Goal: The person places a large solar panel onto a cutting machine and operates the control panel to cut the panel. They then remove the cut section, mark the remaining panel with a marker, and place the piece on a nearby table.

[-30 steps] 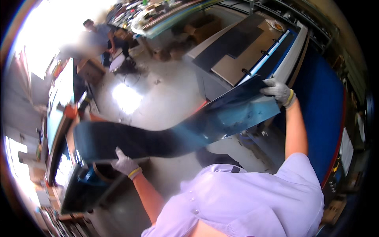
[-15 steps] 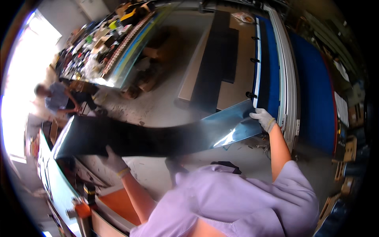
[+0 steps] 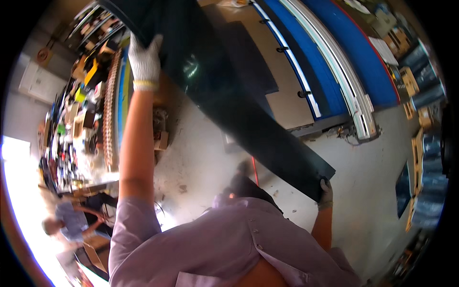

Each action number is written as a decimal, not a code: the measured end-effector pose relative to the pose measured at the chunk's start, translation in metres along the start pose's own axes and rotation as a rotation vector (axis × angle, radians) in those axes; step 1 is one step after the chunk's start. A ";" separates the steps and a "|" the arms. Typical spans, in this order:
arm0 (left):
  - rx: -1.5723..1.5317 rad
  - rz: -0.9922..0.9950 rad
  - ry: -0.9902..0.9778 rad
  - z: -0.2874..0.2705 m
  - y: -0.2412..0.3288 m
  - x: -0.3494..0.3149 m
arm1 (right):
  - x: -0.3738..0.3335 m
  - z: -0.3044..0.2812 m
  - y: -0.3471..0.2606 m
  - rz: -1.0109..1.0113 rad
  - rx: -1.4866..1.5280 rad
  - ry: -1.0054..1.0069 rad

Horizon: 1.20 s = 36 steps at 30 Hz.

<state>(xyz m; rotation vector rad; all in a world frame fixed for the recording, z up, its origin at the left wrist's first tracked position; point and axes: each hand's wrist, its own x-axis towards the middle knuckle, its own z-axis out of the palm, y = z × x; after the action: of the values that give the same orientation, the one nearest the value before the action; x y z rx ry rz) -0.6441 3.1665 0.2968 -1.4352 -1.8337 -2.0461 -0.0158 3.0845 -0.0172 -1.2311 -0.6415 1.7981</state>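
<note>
A long, dark, glossy sheet (image 3: 224, 100) runs slantwise across the view, from the upper left to the lower right. Its material cannot be told for sure. My left hand (image 3: 145, 62), in a white knit glove, is raised far forward and grips the sheet's left edge; part of the fingers is hidden by it. Down at the near right end, my gloved right hand (image 3: 326, 193) is closed on the corner. The sheet is held up in the air between both hands, in front of my body.
Ahead stands a table with brown board (image 3: 289, 107), a dark panel on it, and blue strips beside a metal rail (image 3: 330, 62). Cluttered shelving (image 3: 81, 115) lines the left, where a person (image 3: 79, 220) sits. Wrapped stacks and pallets (image 3: 425, 186) stand right.
My left hand has swung up and forward with the sheet, while my right hand has come down nearer my body. The view has turned, and the sheet now slants instead of lying crosswise.
</note>
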 end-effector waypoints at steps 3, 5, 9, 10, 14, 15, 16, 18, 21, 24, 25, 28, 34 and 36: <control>-0.316 0.028 -0.048 0.039 -0.056 0.077 | -0.003 0.066 0.048 -0.117 0.161 0.030; -0.472 -0.085 -0.023 0.076 -0.096 0.128 | 0.011 0.106 0.075 -0.187 0.186 0.135; -0.412 -0.350 0.008 0.135 -0.194 0.198 | 0.034 0.184 0.094 -0.199 0.273 0.220; -0.339 -0.394 0.046 0.141 -0.242 0.219 | 0.042 0.209 0.093 -0.173 0.282 0.271; 0.500 -0.654 0.032 0.200 -0.353 0.181 | 0.086 0.243 0.125 -0.179 0.178 0.487; 0.604 -0.564 -0.056 0.205 -0.361 0.146 | 0.098 0.250 0.136 -0.180 0.298 0.527; 0.706 -0.463 -0.130 0.209 -0.367 0.111 | 0.110 0.252 0.150 -0.179 0.234 0.548; 0.728 -0.478 -0.343 0.202 -0.396 0.053 | 0.132 0.252 0.173 -0.174 0.106 0.577; 0.617 -0.572 -0.487 0.189 -0.429 -0.012 | 0.142 0.261 0.185 -0.121 0.220 0.639; 0.441 -0.643 -0.519 0.180 -0.452 -0.026 | 0.131 0.267 0.179 -0.145 0.275 0.579; 0.392 -0.773 -0.564 0.184 -0.442 -0.021 | 0.127 0.268 0.178 -0.108 0.306 0.592; 0.379 -0.708 -0.656 0.174 -0.509 -0.010 | 0.120 0.263 0.190 -0.058 0.112 0.640; 0.585 -0.583 -1.103 0.168 -0.516 0.037 | 0.139 0.260 0.243 0.039 0.062 1.013; 0.481 -0.489 -1.204 0.173 -0.525 0.042 | 0.141 0.240 0.288 0.077 -0.109 1.076</control>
<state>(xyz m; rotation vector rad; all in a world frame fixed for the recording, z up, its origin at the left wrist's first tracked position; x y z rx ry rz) -0.8689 3.4839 -0.0987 -2.4259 -2.9771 -0.5167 -0.3615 3.0688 -0.2187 -2.0359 -0.0573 0.9075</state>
